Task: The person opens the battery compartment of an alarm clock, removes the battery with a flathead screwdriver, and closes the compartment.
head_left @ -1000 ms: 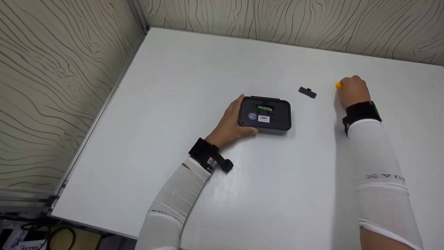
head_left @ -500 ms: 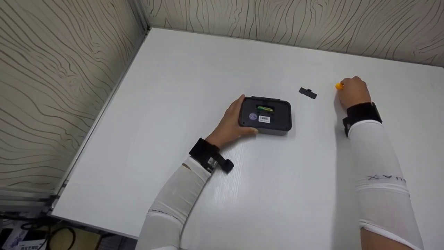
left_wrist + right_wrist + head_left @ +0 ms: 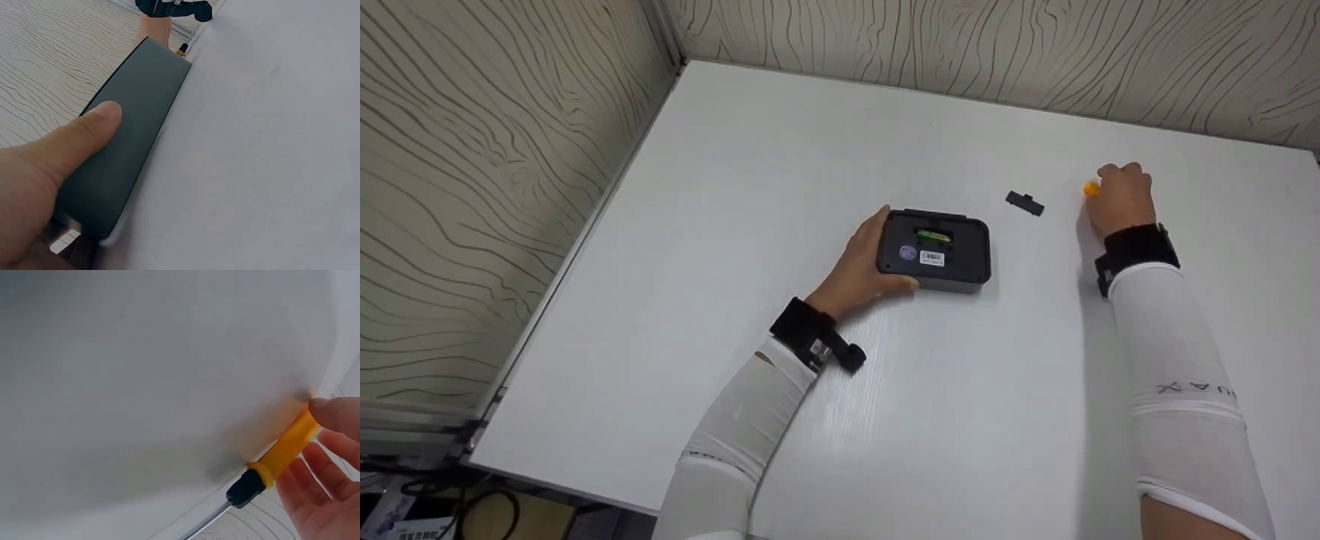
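Note:
My left hand [image 3: 859, 270] grips the left end of a black box-shaped device [image 3: 952, 270]; in the left wrist view the thumb [image 3: 93, 126] presses along its grey side. The device's back faces up, with an uncovered battery slot holding a green battery [image 3: 934, 235]. To its right lies a small black battery cover [image 3: 1024, 202]. Farther right, my right hand [image 3: 1123, 199] is at a screwdriver [image 3: 287, 450] with a yellow handle, black collar and metal shaft. The handle lies on the table; the thumb touches its end, while the other fingers are loosened beside it. The screwdriver's tip is out of frame.
Everything sits on a white table [image 3: 945, 420], with wood-patterned walls [image 3: 960, 45] along the back and left. Cables [image 3: 495, 510] and other items lie below the table's front left edge.
My right hand's fingers have loosened and lifted from around the yellow handle, and the hand has shifted slightly left. The left hand and the device stay in place.

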`<state>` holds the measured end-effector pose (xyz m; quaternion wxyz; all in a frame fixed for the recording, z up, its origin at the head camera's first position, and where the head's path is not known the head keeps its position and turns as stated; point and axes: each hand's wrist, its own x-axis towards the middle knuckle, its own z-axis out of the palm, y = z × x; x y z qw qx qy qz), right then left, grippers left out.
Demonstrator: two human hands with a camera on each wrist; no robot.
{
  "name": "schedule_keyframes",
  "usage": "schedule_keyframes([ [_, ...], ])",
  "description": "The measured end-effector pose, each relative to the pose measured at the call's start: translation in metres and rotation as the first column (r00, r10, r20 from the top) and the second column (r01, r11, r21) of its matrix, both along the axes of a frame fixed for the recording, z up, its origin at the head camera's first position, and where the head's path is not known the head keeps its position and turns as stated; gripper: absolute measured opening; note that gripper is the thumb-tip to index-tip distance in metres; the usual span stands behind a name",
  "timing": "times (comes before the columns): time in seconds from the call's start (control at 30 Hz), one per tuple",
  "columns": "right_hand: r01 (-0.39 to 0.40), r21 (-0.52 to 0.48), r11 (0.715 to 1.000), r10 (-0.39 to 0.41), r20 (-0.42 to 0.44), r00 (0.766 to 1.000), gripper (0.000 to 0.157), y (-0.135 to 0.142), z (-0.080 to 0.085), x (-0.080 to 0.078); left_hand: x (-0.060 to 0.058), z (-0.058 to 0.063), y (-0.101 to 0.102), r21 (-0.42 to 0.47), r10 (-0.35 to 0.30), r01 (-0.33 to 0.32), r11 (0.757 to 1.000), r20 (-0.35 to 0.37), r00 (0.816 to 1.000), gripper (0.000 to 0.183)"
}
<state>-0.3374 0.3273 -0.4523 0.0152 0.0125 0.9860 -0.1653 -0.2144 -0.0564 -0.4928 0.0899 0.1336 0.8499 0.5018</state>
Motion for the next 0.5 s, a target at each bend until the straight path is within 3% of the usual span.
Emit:
schedule_keyframes([
  [0.17,-0.011,-0.052,0.999,0.010,-0.032,0.999,0.051,-0.018,0.012,0.000,-0.001,-0.001,-0.002,0.003,0.005,-0.005,1.000,0.001,1.000,0.121],
  [0.5,-0.181,-0.218,0.959,0.153,-0.140,0.978,0.043,-0.081,0.048,0.013,0.000,-0.002,-0.001,0.016,0.008,-0.008,1.000,0.003,1.000,0.122],
])
